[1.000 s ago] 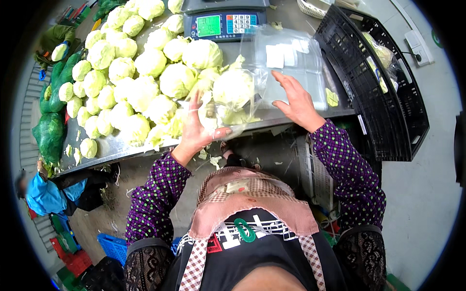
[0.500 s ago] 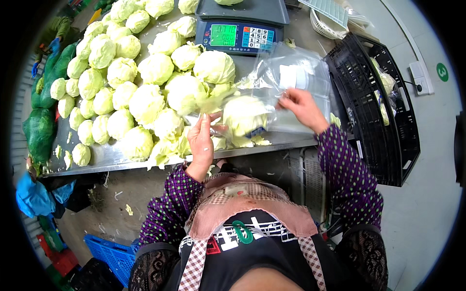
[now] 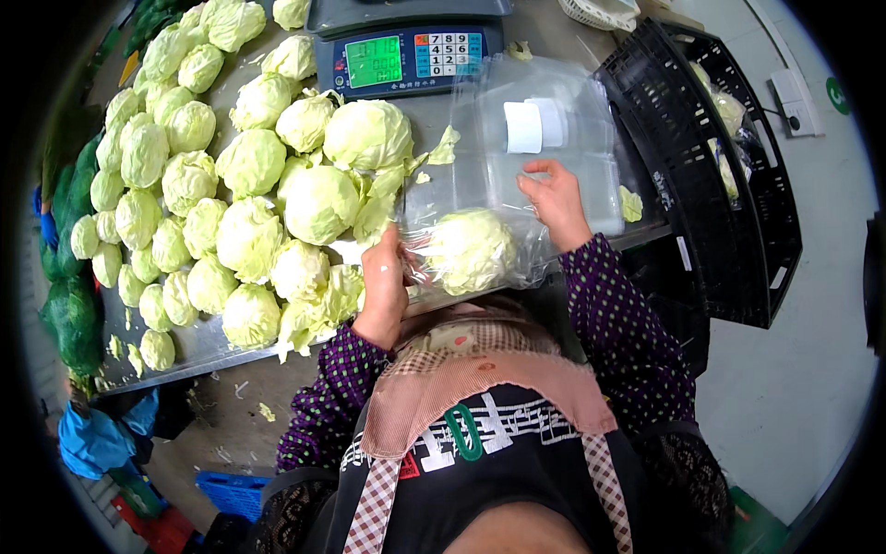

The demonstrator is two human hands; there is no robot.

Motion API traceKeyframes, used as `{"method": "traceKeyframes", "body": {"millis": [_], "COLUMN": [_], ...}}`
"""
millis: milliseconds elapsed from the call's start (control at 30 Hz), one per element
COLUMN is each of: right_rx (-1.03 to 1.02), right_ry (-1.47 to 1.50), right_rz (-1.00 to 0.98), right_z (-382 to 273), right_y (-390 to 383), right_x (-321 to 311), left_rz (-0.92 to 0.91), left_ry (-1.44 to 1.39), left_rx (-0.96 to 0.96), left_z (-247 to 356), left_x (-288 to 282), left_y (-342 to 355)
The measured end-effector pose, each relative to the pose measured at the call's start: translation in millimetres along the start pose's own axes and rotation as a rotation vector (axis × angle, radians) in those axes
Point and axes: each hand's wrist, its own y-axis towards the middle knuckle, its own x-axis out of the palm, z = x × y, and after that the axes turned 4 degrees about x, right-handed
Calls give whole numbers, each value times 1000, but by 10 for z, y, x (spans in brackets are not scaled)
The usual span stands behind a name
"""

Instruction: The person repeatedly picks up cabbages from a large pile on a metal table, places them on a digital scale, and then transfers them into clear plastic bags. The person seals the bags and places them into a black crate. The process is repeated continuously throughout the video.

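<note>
A pale green cabbage [image 3: 471, 249] sits inside a clear plastic bag [image 3: 517, 231] at the near edge of the metal table [image 3: 185, 346]. My left hand [image 3: 383, 286] grips the bag's left side, beside the cabbage. On the bag's upper right edge my right hand [image 3: 554, 198] pinches the plastic. Under the bag lies a stack of clear bags [image 3: 544, 138] with a white label roll [image 3: 524, 127] on it.
Several loose cabbages [image 3: 249, 166] cover the table's left half. A weighing scale [image 3: 406, 57] with a lit green display stands at the back. A black plastic crate [image 3: 711, 166] sits at the right. Green netted sacks [image 3: 69, 314] and blue crates [image 3: 231, 489] are on the floor at the left.
The cabbage has gone from the open table into the clear bag. Both hands have closed on the bag's sides, and the view has shifted nearer to the scale.
</note>
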Motion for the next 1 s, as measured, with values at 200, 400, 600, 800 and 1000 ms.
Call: {"method": "traceKeyframes", "body": {"millis": [200,400,600,800,1000], "right_rx": [46,-89,-702,-477,-178], "right_ry": [150,226,81,748,1076], "right_rz": [-132,-404,-72,40,301], "right_z": [853,502,-112,-501,428], "right_y": [-60,134,-229,-245,205], "right_x": [248,246,-929,-3293,-4423], "left_rz": [39,-28,-288,-1227,-1216], "left_ry": [396,247,307,221,667], "left_rx": [96,78,228,89,120], "left_z": [-231,-144,482,930,245], "left_x": [41,205,1146,3387,3304], "left_y": [6,-15,3,-447,-53]}}
